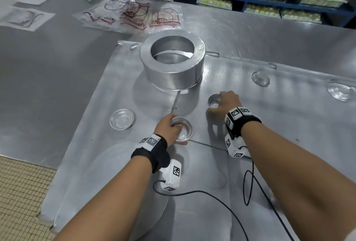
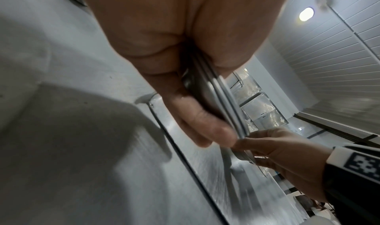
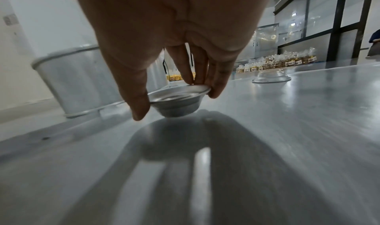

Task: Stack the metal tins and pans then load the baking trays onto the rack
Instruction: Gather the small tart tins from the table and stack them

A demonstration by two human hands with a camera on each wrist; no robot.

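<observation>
Two bare forearms reach over a metal tabletop (image 1: 269,38). Left hand (image 1: 167,126) grips a small stack of shallow tins (image 1: 183,131) by the rim, thumb and fingers curled round it. Right hand (image 1: 226,103) pinches another small tin (image 1: 213,101) at its rim, lifted just off the surface. One loose tin (image 1: 121,119) sits left; two upturned tins (image 1: 260,78) lie far right. Behind stands a large round pan (image 1: 172,61).

steel table (image 1: 269,34) bearing baking trays (image 1: 100,94), printed sheets (image 1: 133,15)
</observation>
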